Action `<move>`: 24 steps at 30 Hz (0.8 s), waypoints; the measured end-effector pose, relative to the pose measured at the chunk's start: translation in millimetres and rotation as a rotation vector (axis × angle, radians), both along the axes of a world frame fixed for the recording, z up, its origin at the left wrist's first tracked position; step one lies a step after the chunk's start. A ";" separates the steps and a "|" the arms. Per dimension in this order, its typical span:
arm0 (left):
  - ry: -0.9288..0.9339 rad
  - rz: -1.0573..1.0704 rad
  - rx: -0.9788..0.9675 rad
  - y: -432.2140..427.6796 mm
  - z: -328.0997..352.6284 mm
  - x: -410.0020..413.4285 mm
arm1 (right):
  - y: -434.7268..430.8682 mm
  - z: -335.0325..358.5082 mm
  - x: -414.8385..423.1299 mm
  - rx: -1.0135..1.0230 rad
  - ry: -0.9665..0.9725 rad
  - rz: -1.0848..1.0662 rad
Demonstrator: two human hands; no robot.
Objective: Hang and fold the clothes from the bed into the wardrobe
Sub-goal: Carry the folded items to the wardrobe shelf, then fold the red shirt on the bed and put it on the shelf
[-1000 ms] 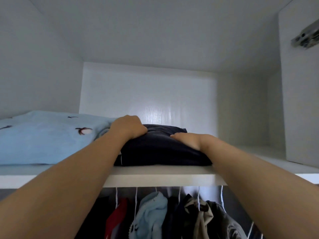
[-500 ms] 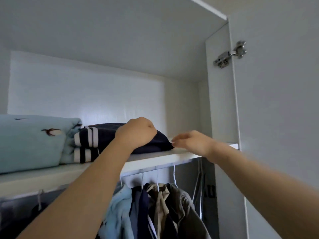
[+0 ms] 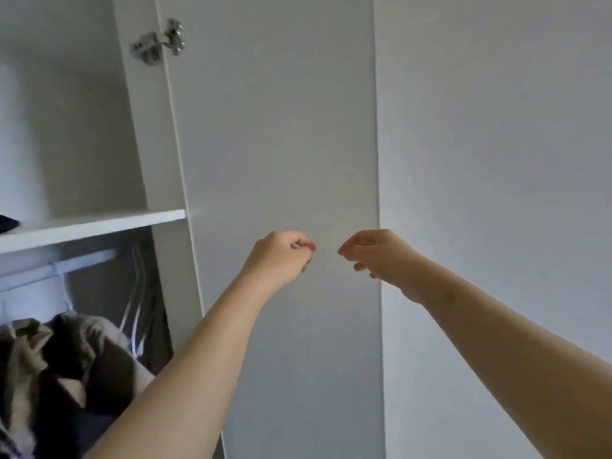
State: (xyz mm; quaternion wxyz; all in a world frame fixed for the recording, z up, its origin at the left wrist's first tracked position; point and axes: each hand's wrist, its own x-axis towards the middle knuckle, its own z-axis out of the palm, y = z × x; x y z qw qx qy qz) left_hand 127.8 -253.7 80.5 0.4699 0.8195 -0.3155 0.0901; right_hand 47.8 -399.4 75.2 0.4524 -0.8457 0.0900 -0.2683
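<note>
with the left hand (image 3: 280, 256) fisted and right hand (image 3: 377, 256) loosely curled, both empty, the folded dark garment (image 3: 7, 223) at nine o'clock lies on the shelf (image 3: 99, 223), where a slammed wardrobe door (image 3: 281, 127) might jolt it off.

Grips: you have two, left grip (image 3: 281, 256) and right grip (image 3: 374, 255).
Hinges: you see one hinge (image 3: 158, 44).
Shelves: one shelf (image 3: 99, 225).
Rails: one hanging rail (image 3: 56, 268).
Doors: one wardrobe door (image 3: 281, 127).
Hangers: several white hangers (image 3: 139, 313), too blurred for you to count.
Clothes: hung clothes (image 3: 49, 359) bunched, uncountable.
</note>
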 end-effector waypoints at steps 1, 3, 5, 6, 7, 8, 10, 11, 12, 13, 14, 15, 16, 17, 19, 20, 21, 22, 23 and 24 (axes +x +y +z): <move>0.044 -0.080 0.007 -29.7 -16.7 -18.3 | -24.8 -15.1 -30.5 0.029 0.032 -0.067; 0.136 -0.187 -0.002 -70.6 -45.2 -46.1 | -61.6 -43.0 -76.3 0.069 0.075 -0.157; 0.264 -0.337 0.034 -128.2 -82.2 -97.9 | -108.8 -78.4 -147.4 0.114 0.145 -0.310; 0.312 -0.389 0.048 -150.0 -98.7 -120.4 | -126.4 -94.1 -176.9 0.145 0.167 -0.354; 0.360 -0.444 0.064 -174.0 -115.3 -147.8 | -143.8 -110.1 -211.4 0.177 0.194 -0.415; 0.392 -0.483 0.072 -193.2 -129.4 -169.1 | -158.0 -123.9 -238.6 0.207 0.213 -0.460; 0.448 -0.560 0.108 -230.7 -157.5 -219.2 | -183.2 -151.4 -298.9 0.262 0.252 -0.561; 0.473 -0.597 0.124 -247.4 -171.7 -244.2 | -193.1 -164.4 -328.7 0.292 0.260 -0.607; 0.498 -0.631 0.145 -262.6 -185.3 -269.0 | -201.5 -177.7 -358.3 0.320 0.265 -0.658; 0.526 -0.665 0.170 -276.7 -198.8 -294.4 | -209.2 -191.9 -388.6 0.354 0.266 -0.718; 0.563 -0.700 0.200 -290.5 -213.8 -321.5 | -214.7 -207.0 -420.9 0.394 0.267 -0.788; 0.601 -0.726 0.229 -301.9 -227.2 -344.6 | -218.3 -221.5 -449.7 0.429 0.267 -0.853; 0.632 -0.755 0.264 -313.0 -240.6 -367.2 | -220.3 -236.1 -478.1 0.466 0.270 -0.921; 0.657 -0.785 0.306 -323.9 -253.5 -389.5 | -221.4 -250.8 -505.9 0.504 0.269 -0.984; 0.690 -0.841 0.372 -345.3 -277.3 -428.0 | -221.5 -275.9 -554.9 0.577 0.272 -1.095; 0.699 -0.876 0.415 -356.9 -288.9 -447.9 | -221.3 -288.0 -579.1 0.617 0.271 -1.152; 0.702 -0.914 0.460 -368.2 -299.9 -467.6 | -220.7 -300.4 -602.3 0.655 0.271 -1.207; 0.702 -0.948 0.503 -379.3 -310.2 -485.6 | -219.6 -312.2 -623.2 0.693 0.270 -1.260; 0.707 -0.984 0.542 -392.4 -321.4 -505.2 | -218.6 -323.6 -644.9 0.737 0.261 -1.312; 0.705 -1.006 0.568 -402.0 -328.2 -517.9 | -217.6 -332.3 -659.3 0.773 0.258 -1.347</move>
